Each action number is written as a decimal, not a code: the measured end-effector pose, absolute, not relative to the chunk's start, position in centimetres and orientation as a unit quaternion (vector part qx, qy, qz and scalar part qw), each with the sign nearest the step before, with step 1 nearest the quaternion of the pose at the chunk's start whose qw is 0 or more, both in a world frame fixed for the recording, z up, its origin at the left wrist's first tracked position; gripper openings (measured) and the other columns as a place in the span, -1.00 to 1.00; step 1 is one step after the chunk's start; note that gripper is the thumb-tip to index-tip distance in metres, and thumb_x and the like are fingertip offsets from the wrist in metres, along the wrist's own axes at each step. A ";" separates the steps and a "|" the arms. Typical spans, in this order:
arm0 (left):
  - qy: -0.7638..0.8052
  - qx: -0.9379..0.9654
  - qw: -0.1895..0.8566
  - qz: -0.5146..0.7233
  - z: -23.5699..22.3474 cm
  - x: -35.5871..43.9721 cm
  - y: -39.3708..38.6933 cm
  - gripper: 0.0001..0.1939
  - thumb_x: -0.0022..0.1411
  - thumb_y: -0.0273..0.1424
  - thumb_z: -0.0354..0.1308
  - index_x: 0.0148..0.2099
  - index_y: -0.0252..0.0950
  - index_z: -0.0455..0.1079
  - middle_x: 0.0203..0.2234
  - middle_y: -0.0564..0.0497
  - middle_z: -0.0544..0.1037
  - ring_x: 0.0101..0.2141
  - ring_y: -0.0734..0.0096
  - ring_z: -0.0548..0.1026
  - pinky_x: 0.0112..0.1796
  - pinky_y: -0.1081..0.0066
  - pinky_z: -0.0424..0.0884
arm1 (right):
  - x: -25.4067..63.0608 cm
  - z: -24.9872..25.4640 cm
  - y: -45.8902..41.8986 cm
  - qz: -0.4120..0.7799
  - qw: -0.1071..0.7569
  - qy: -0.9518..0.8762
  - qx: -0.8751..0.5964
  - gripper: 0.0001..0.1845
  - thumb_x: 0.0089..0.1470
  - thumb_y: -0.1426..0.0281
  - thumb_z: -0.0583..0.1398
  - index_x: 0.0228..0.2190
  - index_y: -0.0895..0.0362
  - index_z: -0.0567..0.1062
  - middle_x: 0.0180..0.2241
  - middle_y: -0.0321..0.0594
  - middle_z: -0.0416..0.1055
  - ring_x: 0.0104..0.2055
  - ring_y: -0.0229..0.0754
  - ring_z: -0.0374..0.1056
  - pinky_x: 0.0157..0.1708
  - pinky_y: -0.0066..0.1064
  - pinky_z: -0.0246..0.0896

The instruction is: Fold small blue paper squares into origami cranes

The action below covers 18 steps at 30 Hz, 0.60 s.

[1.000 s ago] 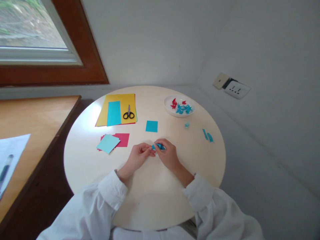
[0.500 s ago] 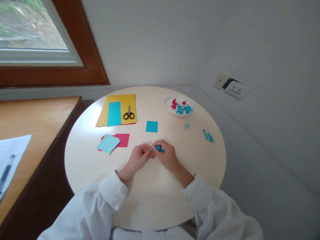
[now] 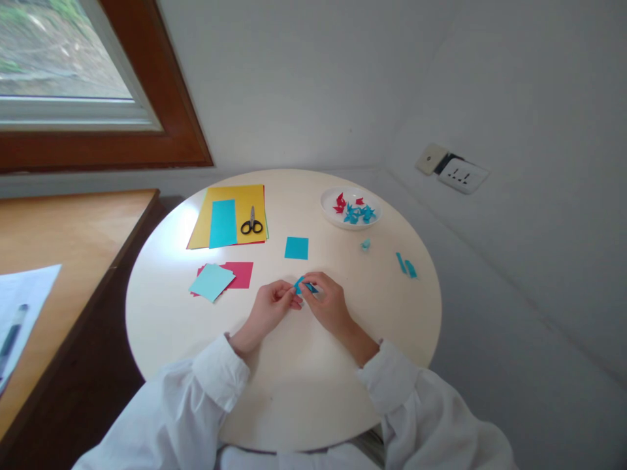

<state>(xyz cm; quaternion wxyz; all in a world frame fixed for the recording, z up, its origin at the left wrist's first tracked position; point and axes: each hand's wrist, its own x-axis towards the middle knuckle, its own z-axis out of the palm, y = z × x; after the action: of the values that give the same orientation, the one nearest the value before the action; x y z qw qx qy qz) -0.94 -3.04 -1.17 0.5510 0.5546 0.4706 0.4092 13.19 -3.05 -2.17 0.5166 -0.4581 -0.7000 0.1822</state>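
Note:
Between my hands is a small folded piece of blue paper [image 3: 298, 284], partly covered by fingers. My left hand [image 3: 273, 303] pinches its left end between thumb and fingertips. On the other side, the thumb and fingers of my right hand [image 3: 328, 303] are closed on the same paper. A flat blue paper square [image 3: 296, 248] lies just beyond my hands. To their left rests a small stack of squares, with a pale blue square [image 3: 212, 282] on top of a red square [image 3: 241, 275].
Scissors [image 3: 251, 225] and a blue strip [image 3: 223, 223] lie on yellow sheets [image 3: 200, 228]. A white dish [image 3: 327, 213] holds red and blue folded paper pieces. A pale folded piece [image 3: 365, 245] and blue scraps [image 3: 410, 268] lie on the round table [image 3: 304, 385].
The folded blue paper has turned a little between my fingers, and more of its flat blue face shows near my left fingertips. My right fingers have shifted slightly on it.

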 end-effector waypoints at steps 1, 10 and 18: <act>0.470 0.557 0.550 0.407 -1.2 -0.9 -3.0 -0.70 0.03 -0.19 0.14 -0.47 -0.37 0.37 -0.61 -0.02 0.50 -0.55 0.43 0.48 -0.48 0.47 0.38 | 13.2 -2.2 -3.0 0.180 0.517 -0.702 -0.456 -0.94 0.01 0.43 0.13 -0.43 0.11 0.41 -0.39 -0.21 0.44 -0.32 -0.23 0.37 -0.29 -0.39 0.29; 0.480 0.565 0.542 0.396 -1.2 -0.8 -3.1 -0.70 0.03 -0.19 0.14 -0.52 -0.34 0.33 -0.68 0.02 0.47 -0.60 0.48 0.44 -0.53 0.51 0.35 | 13.0 -2.4 -3.1 0.164 0.505 -0.722 -0.444 -0.95 -0.02 0.44 0.14 -0.45 0.10 0.43 -0.40 -0.19 0.46 -0.31 -0.19 0.39 -0.28 -0.35 0.31; 0.487 0.555 0.536 0.409 -2.0 -1.0 -3.0 -0.70 0.01 -0.18 0.16 -0.51 -0.34 0.30 -0.67 0.00 0.49 -0.58 0.45 0.47 -0.53 0.50 0.36 | 13.0 -2.3 -3.1 0.167 0.490 -0.731 -0.444 -0.95 -0.02 0.43 0.15 -0.45 0.10 0.44 -0.38 -0.16 0.47 -0.27 -0.17 0.38 -0.24 -0.31 0.30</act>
<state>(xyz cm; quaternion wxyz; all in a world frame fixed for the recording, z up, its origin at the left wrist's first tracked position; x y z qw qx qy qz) -0.99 -2.98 -1.98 0.5361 0.5549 0.4872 0.4091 12.99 -3.09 -2.32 0.4900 -0.4442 -0.7312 0.1669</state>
